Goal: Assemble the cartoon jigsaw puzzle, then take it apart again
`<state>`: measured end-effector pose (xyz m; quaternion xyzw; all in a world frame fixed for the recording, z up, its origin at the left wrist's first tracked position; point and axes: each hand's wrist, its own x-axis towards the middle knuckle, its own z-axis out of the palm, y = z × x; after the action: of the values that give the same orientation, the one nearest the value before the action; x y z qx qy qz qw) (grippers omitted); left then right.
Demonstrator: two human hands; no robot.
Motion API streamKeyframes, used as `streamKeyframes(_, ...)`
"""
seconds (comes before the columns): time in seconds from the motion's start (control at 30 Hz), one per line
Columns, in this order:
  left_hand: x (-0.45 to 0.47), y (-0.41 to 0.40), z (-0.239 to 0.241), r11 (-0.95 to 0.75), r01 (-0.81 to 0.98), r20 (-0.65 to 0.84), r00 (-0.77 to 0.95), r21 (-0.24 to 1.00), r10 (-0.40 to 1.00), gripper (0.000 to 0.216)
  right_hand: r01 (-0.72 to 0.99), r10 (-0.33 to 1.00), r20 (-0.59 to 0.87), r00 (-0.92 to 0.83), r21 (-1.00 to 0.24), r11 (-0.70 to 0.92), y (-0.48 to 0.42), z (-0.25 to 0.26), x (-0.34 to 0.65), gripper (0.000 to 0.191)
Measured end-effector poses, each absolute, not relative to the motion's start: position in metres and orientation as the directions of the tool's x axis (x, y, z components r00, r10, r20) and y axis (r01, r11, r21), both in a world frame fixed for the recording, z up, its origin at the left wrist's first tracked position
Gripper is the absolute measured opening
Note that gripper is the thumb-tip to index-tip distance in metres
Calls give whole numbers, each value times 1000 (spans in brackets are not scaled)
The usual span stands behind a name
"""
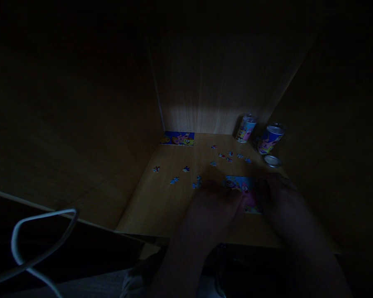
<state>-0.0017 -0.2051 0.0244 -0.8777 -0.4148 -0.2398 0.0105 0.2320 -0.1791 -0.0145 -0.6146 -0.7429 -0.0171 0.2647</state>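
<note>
In dim light, a partly covered jigsaw puzzle (pixel 250 198) with bright cartoon figures lies near the front of the wooden surface. My left hand (pixel 216 205) is at its left side, fingers curled downward over the edge; whatever they pinch is hidden. Along the puzzle's right edge rests my right hand (pixel 276 196), its fingers lost in shadow. Close to my left fingers lie a few blue loose puzzle pieces (pixel 197 182). More pieces are scattered about, among them a blue pair (pixel 174 180), a dark one (pixel 186 169) and a cluster (pixel 229 159) behind the puzzle.
A finished-looking cartoon puzzle strip (pixel 183 139) lies at the back left. Two cartoon-printed cans, one light blue (pixel 245 130) and one dark blue (pixel 268 142), stand at the back right beside a round metal lid (pixel 272 161). Wooden panels enclose the surface. A white cable (pixel 17 240) loops at lower left.
</note>
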Motion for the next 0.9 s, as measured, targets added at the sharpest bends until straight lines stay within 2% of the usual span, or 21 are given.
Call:
streamKeyframes(0.27,-8,-204,28,-615,755,424,491,228,761,27,928,910,403,-96,-295,228,-182,-9,229,26)
streamKeyframes(0.33,-22,-204,35,-508,820,432,371,262,822,27,926,911,401,-96,-300,229,-183,-6,227,26)
streamKeyframes(0.43,-53,-205,48,-223,931,393,97,290,914,23,922,909,405,-93,-309,233,-184,-4,225,26)
streamKeyframes(0.5,-75,-205,51,-74,981,249,28,178,968,40,918,907,411,-88,-319,234,-184,-4,225,27)
streamKeyframes(0.57,-93,-204,51,12,995,141,-26,96,990,43,915,908,410,-85,-327,234,-183,-5,225,27)
streamKeyframes(0.63,-104,-202,48,36,997,124,-45,71,991,39,913,907,411,-88,-332,239,-182,-6,225,26)
streamKeyframes(0.9,-111,-195,37,22,975,130,-51,222,990,29,918,917,390,-84,-328,224,-183,-4,224,23)
